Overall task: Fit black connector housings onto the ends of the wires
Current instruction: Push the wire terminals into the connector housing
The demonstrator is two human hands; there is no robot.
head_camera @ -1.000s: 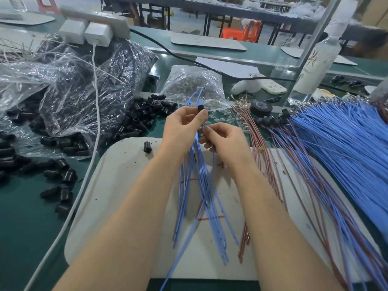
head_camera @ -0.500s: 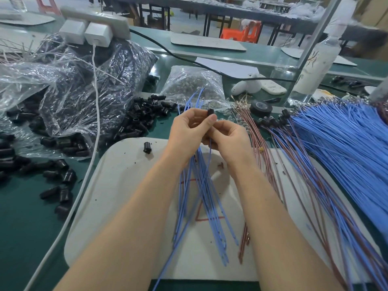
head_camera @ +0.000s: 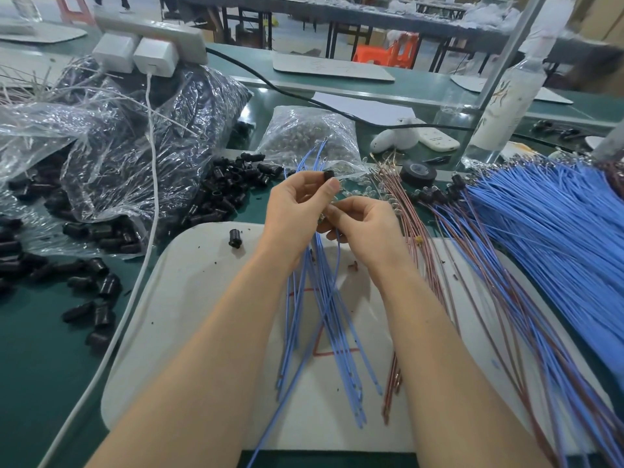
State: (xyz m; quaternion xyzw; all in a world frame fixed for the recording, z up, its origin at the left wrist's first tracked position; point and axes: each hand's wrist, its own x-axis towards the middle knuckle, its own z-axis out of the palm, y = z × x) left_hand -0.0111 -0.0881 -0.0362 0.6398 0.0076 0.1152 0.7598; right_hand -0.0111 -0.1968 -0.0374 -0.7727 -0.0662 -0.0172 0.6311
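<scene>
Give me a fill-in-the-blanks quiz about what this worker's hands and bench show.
The left hand pinches a small ____ housing.
The right hand grips a thin ____ wire.
A lone housing lies on the ____ board.
The tape roll sits to the ____ of both hands.
Missing words: black; blue; white; right.

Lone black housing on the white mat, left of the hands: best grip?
Pinch the lone housing across its short round barrel, coming from above. It sits apart from the heap on the white mat, so both sides look free.
</scene>
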